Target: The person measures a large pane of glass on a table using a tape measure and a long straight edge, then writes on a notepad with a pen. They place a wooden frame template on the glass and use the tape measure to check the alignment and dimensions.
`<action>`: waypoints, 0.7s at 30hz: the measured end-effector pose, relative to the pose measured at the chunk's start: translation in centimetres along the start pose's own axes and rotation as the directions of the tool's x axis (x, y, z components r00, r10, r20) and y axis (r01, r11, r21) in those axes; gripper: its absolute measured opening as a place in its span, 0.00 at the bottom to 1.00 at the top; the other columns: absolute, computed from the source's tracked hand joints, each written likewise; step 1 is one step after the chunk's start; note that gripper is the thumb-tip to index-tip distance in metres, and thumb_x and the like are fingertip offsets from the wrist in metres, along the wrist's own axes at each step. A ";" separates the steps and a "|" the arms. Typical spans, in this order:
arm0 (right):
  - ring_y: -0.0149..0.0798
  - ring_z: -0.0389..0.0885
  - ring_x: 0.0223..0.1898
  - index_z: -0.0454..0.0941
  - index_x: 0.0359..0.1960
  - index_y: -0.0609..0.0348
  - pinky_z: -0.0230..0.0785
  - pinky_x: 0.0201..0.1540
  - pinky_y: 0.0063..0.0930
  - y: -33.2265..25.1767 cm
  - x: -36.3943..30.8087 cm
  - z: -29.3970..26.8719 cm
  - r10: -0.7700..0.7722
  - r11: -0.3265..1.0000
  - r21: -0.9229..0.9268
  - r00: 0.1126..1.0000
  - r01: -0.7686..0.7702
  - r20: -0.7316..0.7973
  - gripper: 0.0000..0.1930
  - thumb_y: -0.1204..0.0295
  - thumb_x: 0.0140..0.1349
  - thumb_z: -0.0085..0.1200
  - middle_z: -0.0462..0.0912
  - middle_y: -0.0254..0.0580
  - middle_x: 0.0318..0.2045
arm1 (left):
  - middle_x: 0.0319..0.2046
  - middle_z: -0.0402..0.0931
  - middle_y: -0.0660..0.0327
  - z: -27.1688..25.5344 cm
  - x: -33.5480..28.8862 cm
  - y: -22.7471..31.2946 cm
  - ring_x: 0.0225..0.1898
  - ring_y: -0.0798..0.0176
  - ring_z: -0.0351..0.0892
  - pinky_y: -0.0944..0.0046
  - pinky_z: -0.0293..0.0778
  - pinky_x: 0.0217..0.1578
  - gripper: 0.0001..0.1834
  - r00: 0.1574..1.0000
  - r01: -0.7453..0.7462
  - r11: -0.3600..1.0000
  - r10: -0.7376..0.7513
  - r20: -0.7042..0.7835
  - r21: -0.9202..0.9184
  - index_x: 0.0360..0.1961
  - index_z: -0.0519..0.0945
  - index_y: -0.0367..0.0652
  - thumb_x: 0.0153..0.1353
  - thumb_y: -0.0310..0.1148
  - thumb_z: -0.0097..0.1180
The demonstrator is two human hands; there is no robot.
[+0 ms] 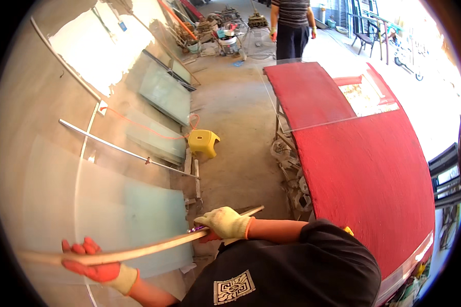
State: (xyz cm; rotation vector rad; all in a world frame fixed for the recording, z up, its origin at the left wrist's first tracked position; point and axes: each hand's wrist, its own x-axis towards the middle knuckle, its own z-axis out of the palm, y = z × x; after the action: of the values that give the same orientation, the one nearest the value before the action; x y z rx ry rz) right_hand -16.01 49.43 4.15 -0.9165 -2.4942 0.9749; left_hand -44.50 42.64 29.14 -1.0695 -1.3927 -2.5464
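A long, pale wooden strip (153, 248) runs across in front of me, slanting from the lower left up to the right. My left hand (100, 263), in a cream glove with red palm and fingers, is closed under and around its left part. Farther along, my right hand (224, 223) in the same sort of glove grips the strip from above, back of the hand up. A small shiny purple object (195, 228) pokes out by its fingers; most of it is hidden, so its kind is unclear. Behind the strip, a large glass sheet (156, 217) leans on the wall.
On my right stands a table with a red top (363, 169), a clear glass pane (317, 97) lying over its far end. A yellow stool (204, 142) is on the floor ahead. More glass panes (164, 92) lean at the left wall. Another person (292, 25) stands beyond the table.
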 end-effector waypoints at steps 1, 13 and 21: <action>0.53 0.92 0.59 0.82 0.72 0.49 0.83 0.62 0.46 0.8 0.0 -0.2 0.022 1.000 -0.005 0.997 -0.022 -0.076 0.35 0.41 0.72 0.70 0.91 0.44 0.55 | 0.44 0.81 0.70 2.3 -0.2 -0.7 0.43 0.69 0.77 0.61 0.79 0.58 0.38 1.000 0.015 1.000 -0.015 0.010 -0.012 0.77 0.75 0.38 0.87 0.62 0.49; 0.48 0.95 0.43 0.94 0.48 0.50 0.89 0.47 0.43 12.1 9.2 -11.0 0.111 0.992 0.019 0.821 -0.121 -0.560 0.24 0.43 0.66 0.78 0.92 0.39 0.45 | 0.53 0.73 0.68 25.9 4.8 -10.2 0.49 0.70 0.75 0.58 0.81 0.62 0.39 0.975 0.222 0.957 -0.219 0.039 -0.189 0.76 0.76 0.42 0.83 0.65 0.56; 0.46 0.91 0.33 0.93 0.46 0.51 0.83 0.36 0.40 16.8 21.2 -23.9 -0.097 0.995 -0.079 0.688 0.058 -0.719 0.18 0.61 0.57 0.84 0.89 0.37 0.32 | 0.75 0.75 0.52 44.4 14.7 -19.1 0.58 0.62 0.81 0.53 0.80 0.73 0.38 0.913 0.063 0.923 0.100 0.397 -0.379 0.81 0.70 0.37 0.88 0.58 0.49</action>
State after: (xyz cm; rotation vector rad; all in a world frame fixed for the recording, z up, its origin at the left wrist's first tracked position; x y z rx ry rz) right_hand -12.65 84.73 10.85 -0.9582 -1.8471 0.3844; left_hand -38.09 91.65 39.80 -1.7583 -0.9342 -2.7601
